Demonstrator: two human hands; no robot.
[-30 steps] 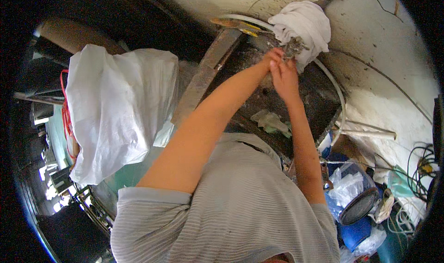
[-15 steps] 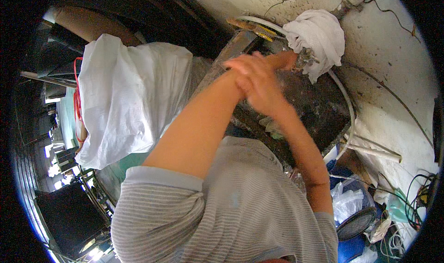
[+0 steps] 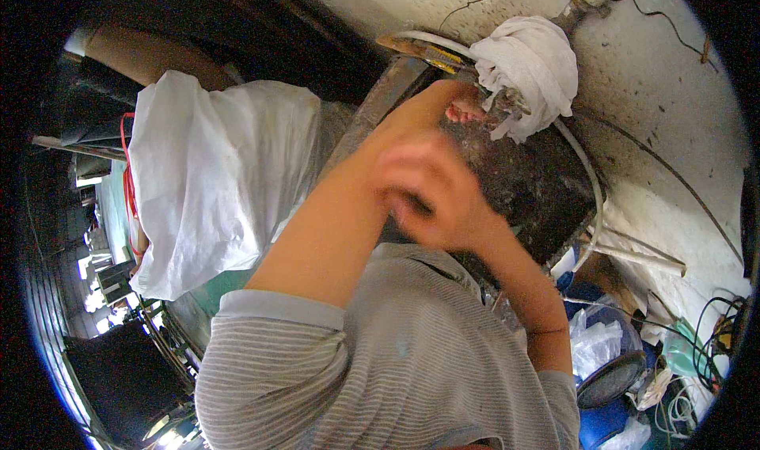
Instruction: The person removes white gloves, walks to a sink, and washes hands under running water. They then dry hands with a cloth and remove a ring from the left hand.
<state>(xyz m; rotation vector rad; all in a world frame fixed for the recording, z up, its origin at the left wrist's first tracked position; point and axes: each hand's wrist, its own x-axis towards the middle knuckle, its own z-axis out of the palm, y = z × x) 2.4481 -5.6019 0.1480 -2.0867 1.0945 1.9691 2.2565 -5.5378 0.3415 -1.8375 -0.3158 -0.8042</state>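
Observation:
My left forearm stretches up across the middle. At its end, my left hand is beside a white cloth wrapped round a grimy fitting that looks like a tap. Reddish fingertips are curled in; the rest of that hand is partly hidden, and I cannot see whether anything is inside it. My right hand is bent over the left forearm below the wrist, with its fingers curved round the skin and somewhat blurred. Under both hands lies a dark, stained basin or slab.
A big white sack stands at the left. A pale hose loops down the right side, and a yellow-and-black tool lies behind the hands. Blue containers, plastic bags and cables clutter the lower right beside a stained wall.
My right hand has slid down the left forearm, from near the wrist toward the elbow. My left hand has shifted slightly left, and its curled fingertips now show. The whole view has shifted a little.

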